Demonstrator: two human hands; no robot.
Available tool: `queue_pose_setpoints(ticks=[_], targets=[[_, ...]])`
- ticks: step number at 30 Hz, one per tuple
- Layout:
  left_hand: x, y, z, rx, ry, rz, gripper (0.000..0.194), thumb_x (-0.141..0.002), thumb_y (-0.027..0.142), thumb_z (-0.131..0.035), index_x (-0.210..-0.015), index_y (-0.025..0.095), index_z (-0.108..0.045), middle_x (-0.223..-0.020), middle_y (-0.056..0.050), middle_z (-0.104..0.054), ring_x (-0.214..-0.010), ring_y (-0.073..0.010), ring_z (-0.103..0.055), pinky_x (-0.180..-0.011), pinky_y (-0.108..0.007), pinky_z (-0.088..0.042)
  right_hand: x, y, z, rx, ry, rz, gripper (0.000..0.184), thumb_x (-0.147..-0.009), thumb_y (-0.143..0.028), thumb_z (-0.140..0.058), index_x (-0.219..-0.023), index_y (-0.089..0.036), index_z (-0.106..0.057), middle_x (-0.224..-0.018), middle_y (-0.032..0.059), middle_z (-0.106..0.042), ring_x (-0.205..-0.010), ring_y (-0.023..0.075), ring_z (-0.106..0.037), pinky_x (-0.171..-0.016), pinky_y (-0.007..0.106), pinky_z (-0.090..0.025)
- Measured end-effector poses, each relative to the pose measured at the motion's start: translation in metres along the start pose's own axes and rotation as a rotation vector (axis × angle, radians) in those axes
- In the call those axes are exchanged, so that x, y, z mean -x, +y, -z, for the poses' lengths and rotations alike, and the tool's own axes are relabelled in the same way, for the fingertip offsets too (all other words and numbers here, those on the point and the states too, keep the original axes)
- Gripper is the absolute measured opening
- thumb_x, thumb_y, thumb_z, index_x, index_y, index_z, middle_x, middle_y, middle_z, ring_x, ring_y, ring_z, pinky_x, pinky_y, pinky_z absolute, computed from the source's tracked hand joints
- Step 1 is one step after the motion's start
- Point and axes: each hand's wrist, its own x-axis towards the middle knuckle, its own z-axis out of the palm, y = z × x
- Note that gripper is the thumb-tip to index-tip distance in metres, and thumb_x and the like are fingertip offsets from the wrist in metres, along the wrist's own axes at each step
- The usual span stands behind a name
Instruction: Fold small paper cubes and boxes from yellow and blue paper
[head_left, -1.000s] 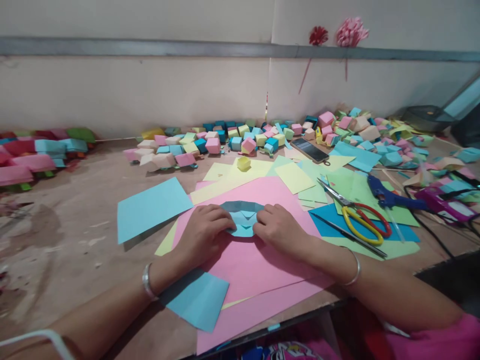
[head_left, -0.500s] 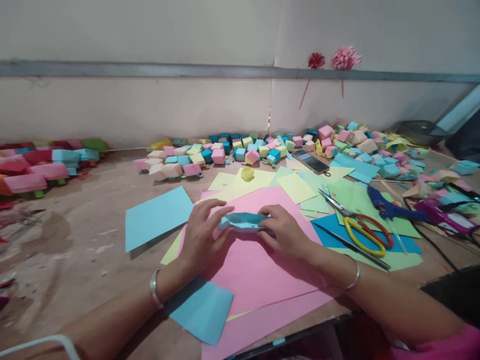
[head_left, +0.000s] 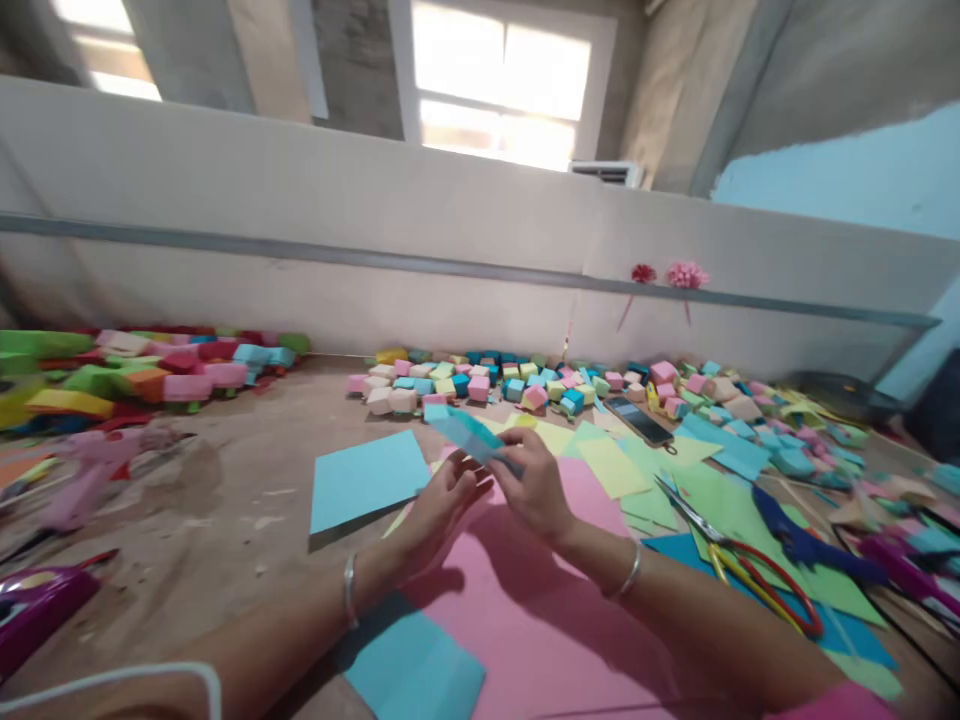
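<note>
Right hand (head_left: 535, 487): grip is holding folded blue paper (head_left: 466, 434) above pink sheet (head_left: 555, 620) | Left hand (head_left: 441, 508): is hovering alongside; contact and grip not determinable.

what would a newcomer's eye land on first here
Probably the folded blue paper in the right hand, above a pink sheet, with the left hand close by. Behind it, colourful blocks line the wall; the bright window stands out above.
</note>
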Motion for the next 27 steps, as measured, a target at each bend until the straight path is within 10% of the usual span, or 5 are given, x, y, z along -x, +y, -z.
queue_pose_setpoints(ticks=[6,12,18,27], targets=[[-0.003,0.006,0.01,0.035,0.137,0.013,0.041,-0.068,0.029,-0.081,-0.098,0.018,-0.055,-0.084,-0.002,-0.064,-0.078,-0.0169,-0.064,-0.069,-0.026,-0.051,0.023,0.0,-0.041,-0.042,-0.113,0.147,0.029,-0.079,-0.019,-0.062,-0.108,-0.019,-0.065,-0.111,0.0104,-0.06,-0.104,0.0239,-0.055,-0.09,0.039,-0.049],[-0.009,0.006,0.016,0.03,0.249,0.155,0.033,-0.063,0.017,-0.074,-0.09,0.018,-0.056,-0.063,0.005,-0.06,-0.051,-0.0115,-0.057,-0.051,-0.023,-0.045,0.016,0.009,-0.032,-0.08,-0.014,0.029,0.003,-0.081,-0.021,-0.055,-0.081,-0.021,-0.058,-0.094,0.007,-0.063,-0.088,0.0214,-0.059,-0.075,0.036,-0.049],[-0.007,-0.002,0.017,-0.093,0.214,0.261,0.037,-0.07,0.025,-0.072,-0.103,0.021,-0.057,-0.064,0.004,-0.062,-0.051,-0.0145,-0.06,-0.047,-0.024,-0.045,-0.002,0.024,-0.032,-0.192,-0.022,-0.339,0.026,-0.072,-0.027,-0.062,-0.095,-0.02,-0.051,-0.077,-0.0014,-0.058,-0.062,0.0138,-0.052,-0.059,0.027,-0.044],[-0.004,0.007,0.008,-0.183,0.31,0.203,0.044,-0.07,0.038,-0.078,-0.106,0.018,-0.062,-0.073,-0.002,-0.068,-0.06,-0.0169,-0.064,-0.058,-0.028,-0.052,-0.007,0.023,-0.032,-0.255,-0.102,-0.296,0.006,-0.069,-0.019,-0.053,-0.066,-0.021,-0.049,-0.063,-0.0048,-0.047,-0.06,0.0118,-0.044,-0.055,0.024,-0.038]])
